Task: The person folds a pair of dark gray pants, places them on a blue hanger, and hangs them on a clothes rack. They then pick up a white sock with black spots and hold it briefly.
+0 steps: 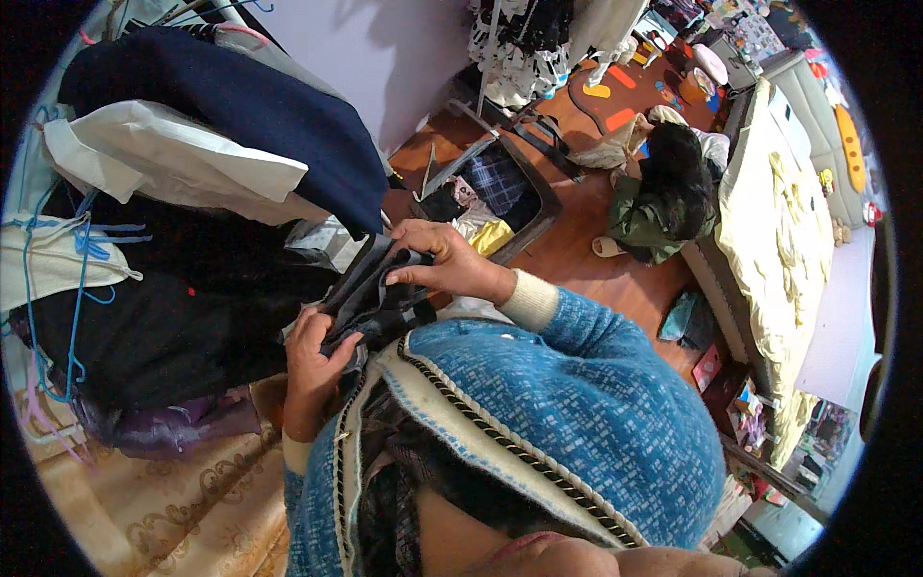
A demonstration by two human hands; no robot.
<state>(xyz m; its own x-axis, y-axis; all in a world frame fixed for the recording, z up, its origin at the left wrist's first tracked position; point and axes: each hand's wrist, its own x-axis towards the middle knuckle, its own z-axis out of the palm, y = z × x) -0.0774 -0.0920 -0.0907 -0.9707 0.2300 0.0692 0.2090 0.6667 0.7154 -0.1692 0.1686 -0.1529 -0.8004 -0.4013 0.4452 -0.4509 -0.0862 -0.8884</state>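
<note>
Both of my hands grip a black cloth garment (pixel 364 292), bunched up close in front of my body. My right hand (pixel 443 263) pinches its upper edge between thumb and fingers. Lower down, my left hand (pixel 317 353) holds the near edge. The rest of the garment hangs below, where folds and my jacket hide it. Just beyond my hands hang a dark navy garment (pixel 238 108) and a white garment (pixel 195 155). Left of my hands is a large mass of black clothing (pixel 195 296).
Blue hangers (pixel 72 310) dangle at the left. An open suitcase (pixel 537 209) with folded clothes lies on the wooden floor (pixel 577 267). A person in dark green (pixel 663 195) crouches beside a bed with pale yellow bedding (pixel 775 187). A patterned tan curtain (pixel 195 505) hangs at lower left.
</note>
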